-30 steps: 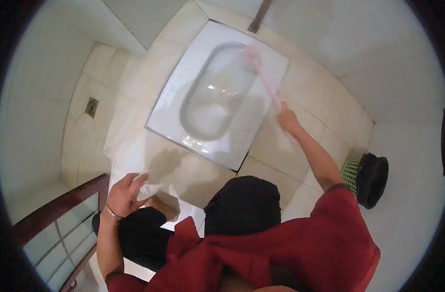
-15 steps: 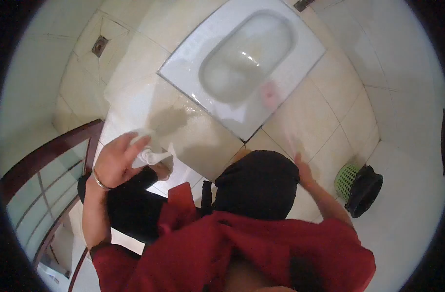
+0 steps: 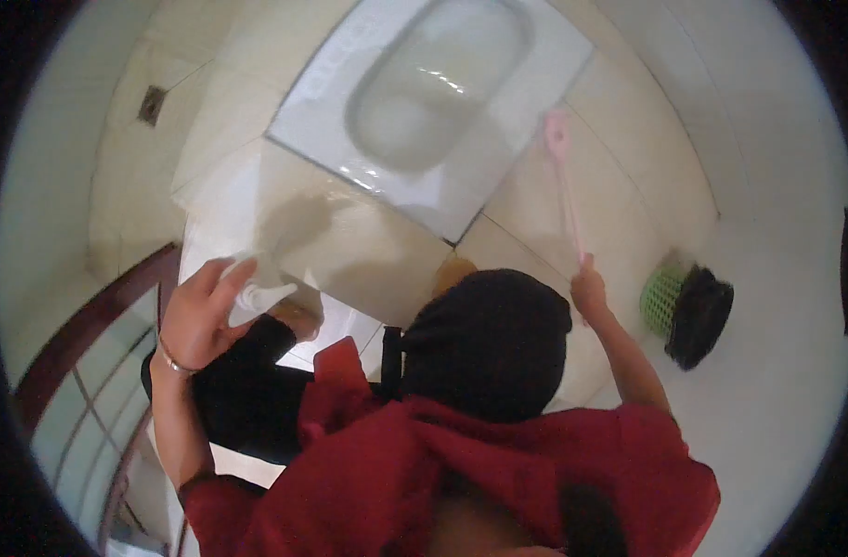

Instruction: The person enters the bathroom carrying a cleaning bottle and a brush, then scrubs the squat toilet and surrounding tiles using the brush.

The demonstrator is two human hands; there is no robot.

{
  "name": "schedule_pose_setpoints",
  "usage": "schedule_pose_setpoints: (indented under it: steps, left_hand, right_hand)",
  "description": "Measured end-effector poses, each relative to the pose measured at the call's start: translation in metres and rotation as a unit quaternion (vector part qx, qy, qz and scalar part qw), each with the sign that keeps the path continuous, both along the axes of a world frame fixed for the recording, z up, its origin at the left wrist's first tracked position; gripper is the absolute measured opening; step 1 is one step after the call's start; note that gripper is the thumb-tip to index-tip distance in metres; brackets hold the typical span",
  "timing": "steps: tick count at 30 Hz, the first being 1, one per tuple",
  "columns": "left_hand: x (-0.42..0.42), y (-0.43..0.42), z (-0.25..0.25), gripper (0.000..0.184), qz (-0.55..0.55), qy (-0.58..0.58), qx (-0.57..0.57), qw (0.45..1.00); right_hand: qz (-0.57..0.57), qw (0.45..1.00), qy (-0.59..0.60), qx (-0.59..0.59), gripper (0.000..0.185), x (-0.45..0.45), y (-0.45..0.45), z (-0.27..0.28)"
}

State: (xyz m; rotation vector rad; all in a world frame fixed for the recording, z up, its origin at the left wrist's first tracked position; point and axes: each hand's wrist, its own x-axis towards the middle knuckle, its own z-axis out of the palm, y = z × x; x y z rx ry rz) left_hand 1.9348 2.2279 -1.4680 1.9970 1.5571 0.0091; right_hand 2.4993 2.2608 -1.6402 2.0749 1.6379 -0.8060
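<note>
My right hand (image 3: 589,290) is closed round the handle of a pink long-handled brush (image 3: 569,204). The brush head lies over the tiles just beyond the right edge of the white squat toilet (image 3: 489,153). At the left, my left hand (image 3: 201,311) grips a white pump bottle (image 3: 264,295) near its top, with the nozzle pointing right. The bottle's lower body is mostly hidden. Water glints in the toilet basin and on its near rim.
A green basket (image 3: 662,299) with a black bag (image 3: 700,317) stands by the right wall. A floor drain (image 3: 152,105) is at the upper left. A dark red framed door (image 3: 99,327) with panes is at the lower left.
The pink brush has moved from over the toilet's far right side to the tiles on the right, and my right hand has drawn back. The camera view has shifted. The bottle stays in my left hand.
</note>
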Motion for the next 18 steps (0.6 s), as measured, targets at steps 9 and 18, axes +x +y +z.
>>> schedule_pose_setpoints:
  steps: [9,18]
  left_hand:
    - [0.186,0.06,0.029,0.068,-0.035,0.015,0.001,0.999]
    - [0.331,0.077,0.034,0.068,-0.059,0.01,-0.03,0.998]
  right_hand:
    - [0.011,0.996,-0.063,0.064,0.057,0.238,0.033,-0.005]
    - [-0.047,0.997,-0.055,0.038,0.052,0.4,-0.06,0.026]
